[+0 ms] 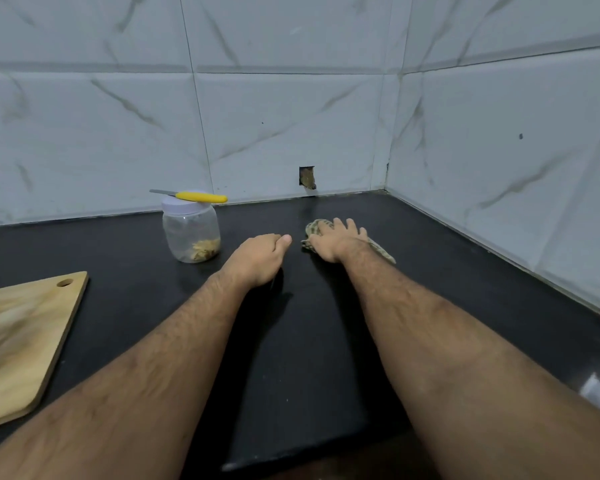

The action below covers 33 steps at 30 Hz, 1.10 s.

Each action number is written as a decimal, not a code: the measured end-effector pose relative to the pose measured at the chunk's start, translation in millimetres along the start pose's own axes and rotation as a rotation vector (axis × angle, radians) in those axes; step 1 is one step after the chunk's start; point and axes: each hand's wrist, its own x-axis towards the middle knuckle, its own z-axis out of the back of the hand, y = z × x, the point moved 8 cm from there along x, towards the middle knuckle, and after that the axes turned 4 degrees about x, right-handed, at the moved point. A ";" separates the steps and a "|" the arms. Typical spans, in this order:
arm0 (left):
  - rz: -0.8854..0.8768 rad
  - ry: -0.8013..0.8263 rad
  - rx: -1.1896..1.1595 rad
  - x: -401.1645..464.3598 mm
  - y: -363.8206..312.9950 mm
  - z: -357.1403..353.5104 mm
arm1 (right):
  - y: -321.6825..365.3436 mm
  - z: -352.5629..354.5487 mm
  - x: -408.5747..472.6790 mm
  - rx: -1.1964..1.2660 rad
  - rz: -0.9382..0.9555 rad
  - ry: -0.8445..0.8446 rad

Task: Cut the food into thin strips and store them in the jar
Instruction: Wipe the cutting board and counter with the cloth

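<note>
Right hand (336, 239): laid flat with fingers straight and spread upon a patterned cloth (317, 227); the cloth is pressed against the table (326, 341), part of it showing beyond the fingertips and a further tail showing to the right of the wrist; nothing is gripped. Left hand (260, 258): set knuckles-up on the table just left of the right hand, fingers curled under and thumb extended toward the cloth; no object is seen within it; the two hands lie near but apart. Jar (191, 233): clear plastic, upright, placed on the table to the left of the left hand and near the back wall; closed with a pale lid (182, 204); a small heap of thin tan food strips (205, 251) is seen at the bottom, the rest of the jar's interior being unfilled. Knife (191, 196): yellow handle, thin grey blade; laid flat across the lid, blade pointing left, handle overhanging to the right. Cutting board (25, 341): wooden, with a hanging hole at its far corner; laid flat at the left edge of the table, well apart from the jar; its surface is blurred. Table: dark and matte, set into a corner. Wall (291, 98): pale marbled tiles on two sides; a small square opening (307, 176) is cut in the tile just above the table, behind the cloth.
</note>
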 end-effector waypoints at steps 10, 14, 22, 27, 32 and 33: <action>-0.037 0.011 -0.008 -79.6 -35.0 5.5 | -47.9 3.5 -117.5 -0.001 0.030 -0.007; -0.057 0.017 -0.007 -113.4 -44.8 4.8 | -47.1 -2.6 -175.1 0.016 0.090 0.009; -0.090 -0.005 -0.009 -164.4 -60.2 10.9 | -41.0 1.2 -285.0 0.101 0.325 -0.216; -0.121 -0.003 -0.022 -177.8 -68.3 17.3 | -52.0 23.4 -323.2 0.384 0.278 -0.513; -0.107 -0.057 -0.071 -172.4 -62.9 35.1 | -60.1 58.8 -292.1 1.428 0.042 -0.408; -0.100 -0.067 -0.083 -170.8 -61.2 37.7 | -53.9 63.6 -282.7 1.556 0.013 -0.336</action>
